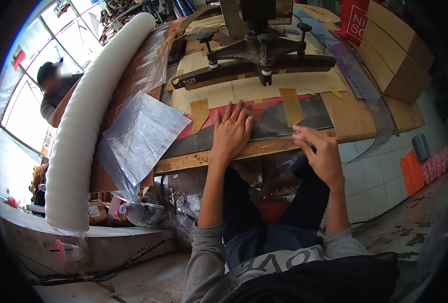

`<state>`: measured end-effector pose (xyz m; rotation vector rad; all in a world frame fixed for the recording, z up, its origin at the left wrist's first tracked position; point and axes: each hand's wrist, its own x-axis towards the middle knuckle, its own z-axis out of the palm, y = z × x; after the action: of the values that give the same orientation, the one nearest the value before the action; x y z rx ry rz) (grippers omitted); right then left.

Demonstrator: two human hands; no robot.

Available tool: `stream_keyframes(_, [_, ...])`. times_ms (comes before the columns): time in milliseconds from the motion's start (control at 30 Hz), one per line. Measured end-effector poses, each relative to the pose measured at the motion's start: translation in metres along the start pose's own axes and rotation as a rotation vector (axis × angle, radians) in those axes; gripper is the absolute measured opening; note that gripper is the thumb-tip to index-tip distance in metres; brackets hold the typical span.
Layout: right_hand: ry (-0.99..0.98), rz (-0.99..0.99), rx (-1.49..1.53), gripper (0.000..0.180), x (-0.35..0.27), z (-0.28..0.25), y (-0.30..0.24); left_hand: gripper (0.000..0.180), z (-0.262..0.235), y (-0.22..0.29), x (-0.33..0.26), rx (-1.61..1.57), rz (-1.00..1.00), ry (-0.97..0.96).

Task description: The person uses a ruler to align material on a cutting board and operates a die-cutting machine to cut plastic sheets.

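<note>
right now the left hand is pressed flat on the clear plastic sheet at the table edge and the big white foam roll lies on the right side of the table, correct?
Not quite. The head view shows the white foam roll along the table's left side, not the right. The left hand does lie flat on the clear plastic sheet at the table edge.

The right hand (pixel 321 151) is blurred, so its fingers and grip on the clear plastic film (pixel 279 123) cannot be told; the film's edges are hard to trace against the workbench (pixel 355 118); the press machine (pixel 261 48) is cut off by the upper edge; the workbench's far end is cut too; the person (pixel 52 93) beyond the white foam roll (pixel 90 121) is half hidden behind it.
</note>
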<state>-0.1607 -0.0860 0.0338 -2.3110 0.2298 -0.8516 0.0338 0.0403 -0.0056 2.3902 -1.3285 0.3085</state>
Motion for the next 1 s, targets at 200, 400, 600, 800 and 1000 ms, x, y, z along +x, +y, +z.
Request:
stream_keyframes(200, [-0.024,-0.031,0.052,0.013,-0.026,0.0,-0.014,0.043,-0.004,-0.016,0.02,-0.002,0.0,-0.187])
stream_keyframes(400, [0.016,-0.091,0.059,0.016,-0.037,0.011,-0.022,0.053,-0.004,-0.016,-0.006,-0.17,-0.016,0.057])
stream_keyframes(600, [-0.024,-0.273,-0.075,0.027,-0.066,0.011,-0.035,0.042,-0.028,0.037,-0.083,-1.869,-0.452,-0.066])
stream_keyframes(800, [-0.154,-0.198,-0.023,0.026,-0.084,0.005,-0.036,0.045,-0.053,0.054,-0.082,-1.899,-0.328,0.058])
stream_keyframes(1000, [-0.107,-0.146,0.159,0.021,-0.071,-0.005,-0.034,0.043,-0.057,0.064,-0.076,-1.947,-0.254,0.008])
